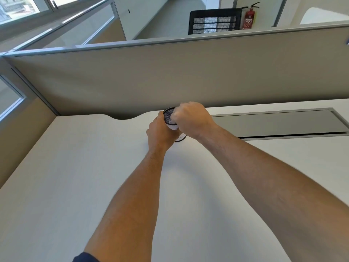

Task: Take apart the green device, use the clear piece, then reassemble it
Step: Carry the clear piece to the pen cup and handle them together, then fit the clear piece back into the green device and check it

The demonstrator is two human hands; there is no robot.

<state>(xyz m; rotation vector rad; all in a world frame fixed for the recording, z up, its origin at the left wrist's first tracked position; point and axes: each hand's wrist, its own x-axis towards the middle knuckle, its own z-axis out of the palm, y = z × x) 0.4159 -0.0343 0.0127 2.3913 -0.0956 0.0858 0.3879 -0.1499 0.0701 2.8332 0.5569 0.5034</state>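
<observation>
White counter [94,176] carries a mesh cup [168,115] by the partition [170,76]; I wrap my left hand [160,133] round it as a brace while my right hand [192,118] reaches in, fingers hidden, no green device visible.

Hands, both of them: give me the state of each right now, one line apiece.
Left hand: closed around the side of the black mesh cup, holding it on the desk.
Right hand: closed at the cup's rim; what it grips is hidden.

A white surface [75,176] with a wavy cut-out along its far edge. A grey cable-tray cover [279,122] is set flush into it; a black mesh cup [168,118] stands beside.
</observation>
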